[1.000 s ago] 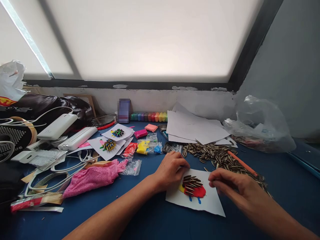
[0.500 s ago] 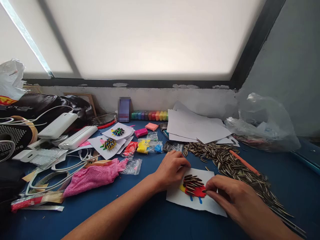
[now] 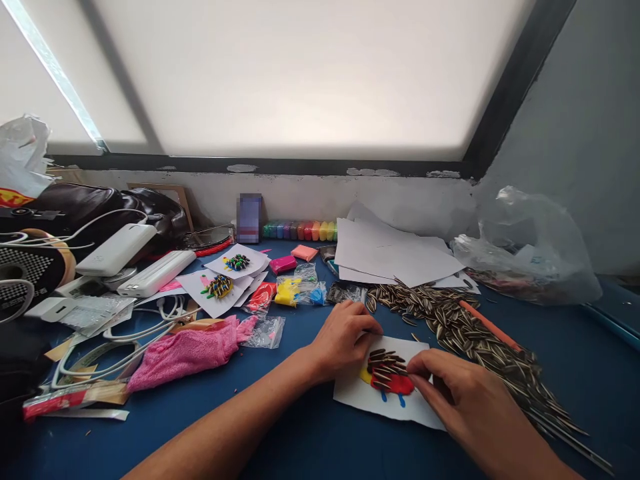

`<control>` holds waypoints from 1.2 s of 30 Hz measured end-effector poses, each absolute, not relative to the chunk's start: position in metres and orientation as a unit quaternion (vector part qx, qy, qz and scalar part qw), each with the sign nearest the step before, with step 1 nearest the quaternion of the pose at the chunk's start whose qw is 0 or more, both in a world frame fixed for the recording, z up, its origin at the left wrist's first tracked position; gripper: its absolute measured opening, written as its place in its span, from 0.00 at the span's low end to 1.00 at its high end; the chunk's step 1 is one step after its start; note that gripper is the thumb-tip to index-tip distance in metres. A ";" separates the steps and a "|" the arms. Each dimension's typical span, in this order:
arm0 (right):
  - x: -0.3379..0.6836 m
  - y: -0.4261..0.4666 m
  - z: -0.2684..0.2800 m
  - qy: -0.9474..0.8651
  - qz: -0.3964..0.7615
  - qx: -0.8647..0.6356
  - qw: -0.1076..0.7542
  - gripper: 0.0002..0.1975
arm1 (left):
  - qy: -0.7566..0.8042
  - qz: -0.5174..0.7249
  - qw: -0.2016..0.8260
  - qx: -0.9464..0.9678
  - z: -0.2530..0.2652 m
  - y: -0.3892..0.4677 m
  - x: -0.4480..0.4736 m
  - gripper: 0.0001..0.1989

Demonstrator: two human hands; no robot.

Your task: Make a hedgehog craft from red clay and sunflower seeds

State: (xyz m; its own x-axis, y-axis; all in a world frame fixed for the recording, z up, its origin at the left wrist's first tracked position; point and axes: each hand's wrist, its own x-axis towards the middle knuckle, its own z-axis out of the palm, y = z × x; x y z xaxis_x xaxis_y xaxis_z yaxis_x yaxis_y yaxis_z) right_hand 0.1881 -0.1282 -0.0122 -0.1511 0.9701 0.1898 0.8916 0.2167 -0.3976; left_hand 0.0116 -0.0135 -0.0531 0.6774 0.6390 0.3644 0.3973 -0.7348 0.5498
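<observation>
The left hand lay curled on the paper, while the right hand's thumb and fingertip nearly met at the red clay's upper right, whether around a seed I couldn't tell. The step seemed to be setting seeds, calling for a light press. Beyond, small clear packets held yellow clay and blue clay.

On my screen I see one wide, pale window, and a soft white light comes from it. Its dark frame has some whitish patches along the bottom. At the right I see a grey wall. Below the window is a blue desk.
</observation>
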 end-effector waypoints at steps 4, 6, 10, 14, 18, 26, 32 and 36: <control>0.187 -0.128 -0.015 -0.761 0.074 -0.611 0.207 0.09 | 0.289 0.281 0.217 0.889 -0.055 -0.013 0.012 0.09; 0.186 -0.128 -0.017 -0.765 0.067 -0.608 0.202 0.09 | 0.289 0.283 0.215 0.889 -0.055 -0.013 0.012 0.09; 0.185 -0.128 -0.021 -0.772 0.053 -0.602 0.199 0.09 | 0.290 0.284 0.215 0.889 -0.055 -0.013 0.012 0.08; 0.184 -0.127 -0.021 -0.781 0.036 -0.588 0.208 0.09 | 0.292 0.272 0.215 0.891 -0.052 -0.014 0.012 0.09; 0.183 -0.128 -0.022 -0.789 0.026 -0.578 0.206 0.10 | 0.295 0.265 0.213 0.893 -0.051 -0.014 0.012 0.09; 0.182 -0.127 -0.026 -0.802 -0.021 -0.563 0.199 0.13 | 0.296 0.270 0.208 0.892 -0.053 -0.014 0.012 0.08; 0.179 -0.127 -0.023 -0.810 -0.051 -0.554 0.186 0.15 | 0.297 0.271 0.211 0.891 -0.052 -0.015 0.012 0.08; 0.177 -0.127 -0.021 -0.811 -0.058 -0.557 0.170 0.15 | 0.298 0.271 0.215 0.890 -0.052 -0.015 0.012 0.08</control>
